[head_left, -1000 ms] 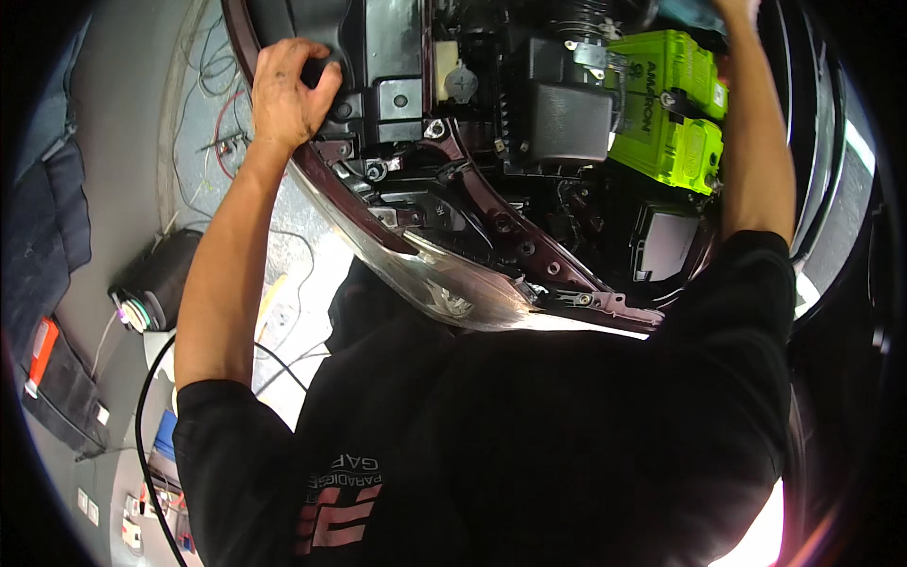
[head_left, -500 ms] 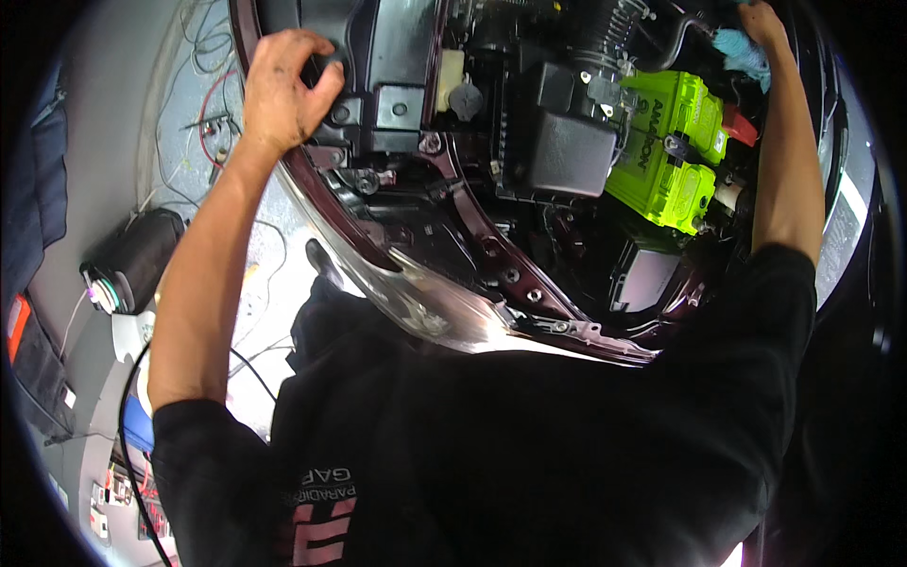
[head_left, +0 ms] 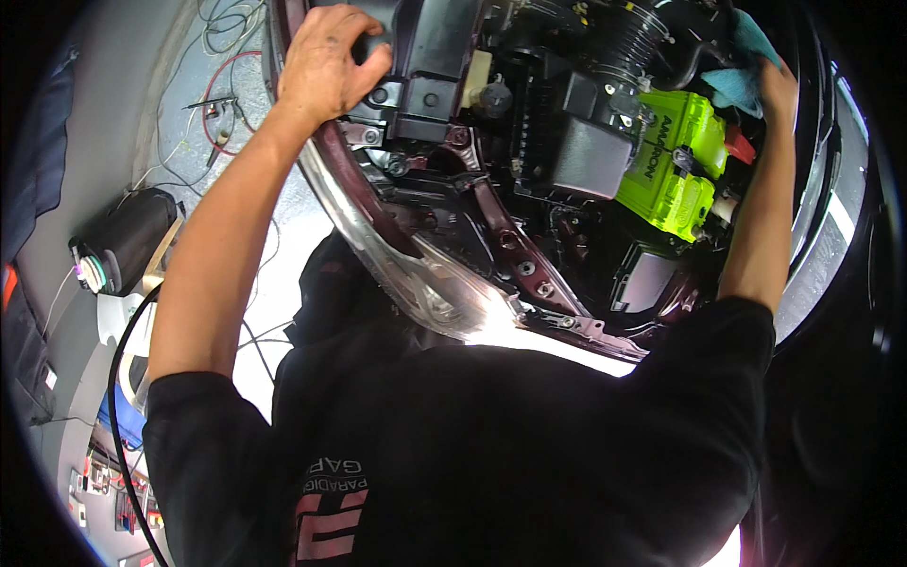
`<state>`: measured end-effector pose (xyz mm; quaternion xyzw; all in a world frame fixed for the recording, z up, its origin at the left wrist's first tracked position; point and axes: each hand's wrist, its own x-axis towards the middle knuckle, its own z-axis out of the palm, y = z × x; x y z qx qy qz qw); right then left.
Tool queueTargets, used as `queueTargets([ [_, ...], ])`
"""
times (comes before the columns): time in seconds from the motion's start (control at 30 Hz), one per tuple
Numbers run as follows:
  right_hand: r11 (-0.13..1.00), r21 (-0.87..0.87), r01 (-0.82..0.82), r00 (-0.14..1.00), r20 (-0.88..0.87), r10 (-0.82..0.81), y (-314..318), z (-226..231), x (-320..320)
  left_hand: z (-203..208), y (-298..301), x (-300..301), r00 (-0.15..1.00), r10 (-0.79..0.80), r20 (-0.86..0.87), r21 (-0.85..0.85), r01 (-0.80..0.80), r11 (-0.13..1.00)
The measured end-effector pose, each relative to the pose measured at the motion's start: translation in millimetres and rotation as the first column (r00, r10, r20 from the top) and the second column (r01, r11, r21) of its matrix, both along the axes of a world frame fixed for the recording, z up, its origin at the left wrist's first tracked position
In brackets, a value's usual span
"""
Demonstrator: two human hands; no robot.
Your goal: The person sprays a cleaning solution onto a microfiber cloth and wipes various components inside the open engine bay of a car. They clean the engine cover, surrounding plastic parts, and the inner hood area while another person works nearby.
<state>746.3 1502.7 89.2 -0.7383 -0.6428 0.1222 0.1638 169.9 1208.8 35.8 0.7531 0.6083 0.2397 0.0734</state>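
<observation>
My left hand (head_left: 331,64) rests on the front edge of an open engine bay, thumb and curved fingers apart over the black plastic cover (head_left: 430,71). I make out nothing held in it. At the far right, my right hand (head_left: 778,93) is closed on a light blue cloth (head_left: 735,89), by a black hose behind the battery. Its fingertips are partly hidden by the hand and cloth. The bright green car battery (head_left: 666,161), with a red terminal cover (head_left: 739,145), sits just left of my right forearm. A black air filter box (head_left: 590,142) lies between my arms.
The clear headlight (head_left: 444,298) and maroon body edge curve close to my torso. Cables and a red hose (head_left: 210,104) lie on the floor at left. A black cylindrical object (head_left: 132,241) stands near the wall, and a black cable (head_left: 115,416) runs beside my left arm.
The whole view has shifted, with the car appearing further right. My right hand and the cloth have come slightly nearer, and more cloth shows. My left hand stays on the front edge.
</observation>
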Motion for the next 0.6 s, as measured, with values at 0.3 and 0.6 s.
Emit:
queueTargets([
  [0.3,0.907,0.409,-0.099,0.995,0.066,0.079,-145.5,14.9,-210.0,-1.7,-1.1,-5.8,0.999,0.030,0.039,-0.055,-0.028,0.998],
  [0.6,0.984,-0.173,0.027,0.987,0.159,0.001,-97.3,-214.0,-266.7,-3.1,8.6,0.6,0.985,-0.096,0.142,0.001,0.096,0.995],
])
